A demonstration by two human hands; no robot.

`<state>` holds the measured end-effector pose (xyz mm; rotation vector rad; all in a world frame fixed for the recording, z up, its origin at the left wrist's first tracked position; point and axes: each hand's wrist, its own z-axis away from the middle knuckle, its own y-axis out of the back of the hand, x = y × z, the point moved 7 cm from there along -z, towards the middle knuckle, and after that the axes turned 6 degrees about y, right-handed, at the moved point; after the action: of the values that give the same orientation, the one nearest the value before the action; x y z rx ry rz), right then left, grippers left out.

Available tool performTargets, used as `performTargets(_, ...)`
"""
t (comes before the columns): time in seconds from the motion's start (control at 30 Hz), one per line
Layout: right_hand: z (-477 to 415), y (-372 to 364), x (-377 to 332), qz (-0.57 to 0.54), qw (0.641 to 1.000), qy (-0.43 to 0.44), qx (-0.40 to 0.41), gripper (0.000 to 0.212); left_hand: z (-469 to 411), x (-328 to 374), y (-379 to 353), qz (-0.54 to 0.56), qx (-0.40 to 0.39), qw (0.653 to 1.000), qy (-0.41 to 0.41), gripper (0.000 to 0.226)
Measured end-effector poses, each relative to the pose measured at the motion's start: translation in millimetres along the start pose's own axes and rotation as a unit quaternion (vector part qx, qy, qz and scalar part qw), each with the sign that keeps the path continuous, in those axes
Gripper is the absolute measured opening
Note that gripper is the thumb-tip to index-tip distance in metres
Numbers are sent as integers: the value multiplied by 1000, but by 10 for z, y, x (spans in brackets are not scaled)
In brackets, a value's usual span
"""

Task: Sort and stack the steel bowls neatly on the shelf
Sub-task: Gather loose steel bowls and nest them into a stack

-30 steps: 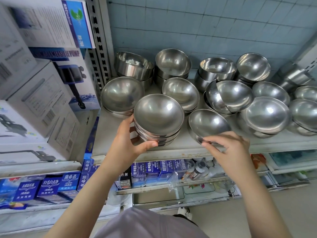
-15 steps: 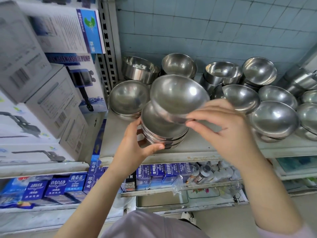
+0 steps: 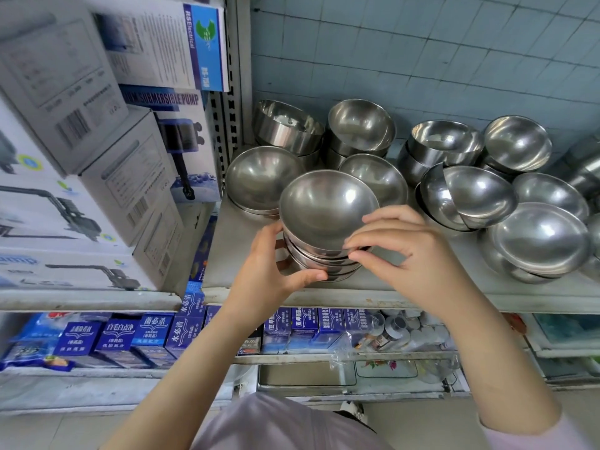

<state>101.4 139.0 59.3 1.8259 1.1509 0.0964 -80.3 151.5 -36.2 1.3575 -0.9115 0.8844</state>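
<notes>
Steel, shiny: round top bowl [image 3: 324, 212] nests on short stack [image 3: 321, 266] of matching bowls near front of grey metal shelf [image 3: 240, 258]. Left hand [image 3: 269, 264] curls round stack's side, bracing it. Right hand [image 3: 412, 254] pinches top bowl's near rim, probably seating it level.

The right hand [image 3: 418, 258] partly hides the stack [image 3: 324, 216]; the rightmost bowls [image 3: 594, 230] are cut off.
</notes>
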Motion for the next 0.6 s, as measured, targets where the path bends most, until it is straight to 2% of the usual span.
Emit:
performTargets(0.17,30,12,51,7,1000,0,2,20,-13,-35,-6,13,-3,1000,8,107)
performTargets(0.27,58,6,117,-32,999,-12,1,18,-3,-24,1,0,0,1000,9,110)
performTargets(0.6,66,-21,248,-63,997,5,-43,22,33,40,-11,0,9,1000,19,102)
